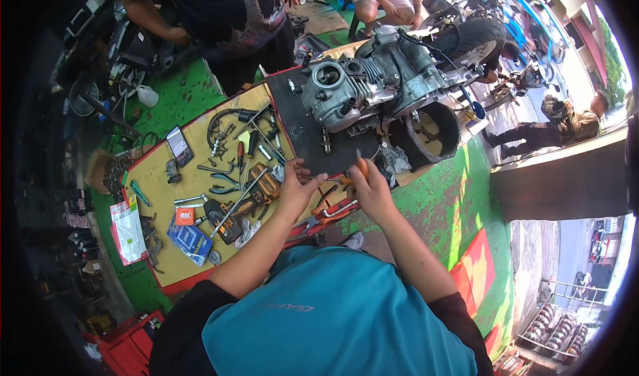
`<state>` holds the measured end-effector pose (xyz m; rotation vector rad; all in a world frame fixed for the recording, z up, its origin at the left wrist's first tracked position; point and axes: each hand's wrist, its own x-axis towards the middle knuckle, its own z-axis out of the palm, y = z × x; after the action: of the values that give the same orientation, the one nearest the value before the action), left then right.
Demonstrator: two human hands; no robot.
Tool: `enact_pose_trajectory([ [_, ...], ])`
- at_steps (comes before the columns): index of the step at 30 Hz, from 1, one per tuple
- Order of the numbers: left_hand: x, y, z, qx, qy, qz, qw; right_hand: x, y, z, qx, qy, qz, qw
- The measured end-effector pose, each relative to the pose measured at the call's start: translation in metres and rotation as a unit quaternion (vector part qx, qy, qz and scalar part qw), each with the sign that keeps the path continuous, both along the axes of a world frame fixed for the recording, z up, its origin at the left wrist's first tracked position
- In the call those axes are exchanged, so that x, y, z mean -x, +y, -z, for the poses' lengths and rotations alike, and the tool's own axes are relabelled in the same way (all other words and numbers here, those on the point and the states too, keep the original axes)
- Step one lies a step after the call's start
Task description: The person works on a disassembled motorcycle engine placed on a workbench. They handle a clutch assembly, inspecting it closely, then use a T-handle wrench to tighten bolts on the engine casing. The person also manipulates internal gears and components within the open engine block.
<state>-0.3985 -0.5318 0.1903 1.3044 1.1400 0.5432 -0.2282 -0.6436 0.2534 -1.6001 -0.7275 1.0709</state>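
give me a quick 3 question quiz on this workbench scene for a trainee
1. True or false: the engine rests on a black mat.
2. The tool in the right hand has a handle of which colour? A) orange B) blue C) white
3. On which side of the engine, the person's left or right, do most loose hand tools lie?

Key
1. True.
2. A, an orange handle shows above the fingers.
3. The left, spread over the yellow board. The left hand hovers at its edge, fingers apart, gripping nothing that I can make out.
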Motion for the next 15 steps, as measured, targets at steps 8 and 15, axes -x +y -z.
enact_pose_trajectory([
  [8,0.031,0.007,-0.005,-0.215,0.117,0.177,0.953,-0.020,0.065,0.019,0.066,-0.047,-0.072,0.994],
  [15,0.025,0.005,-0.005,-0.156,0.071,0.172,0.970,-0.024,0.068,0.020,0.078,-0.045,-0.056,0.994],
])
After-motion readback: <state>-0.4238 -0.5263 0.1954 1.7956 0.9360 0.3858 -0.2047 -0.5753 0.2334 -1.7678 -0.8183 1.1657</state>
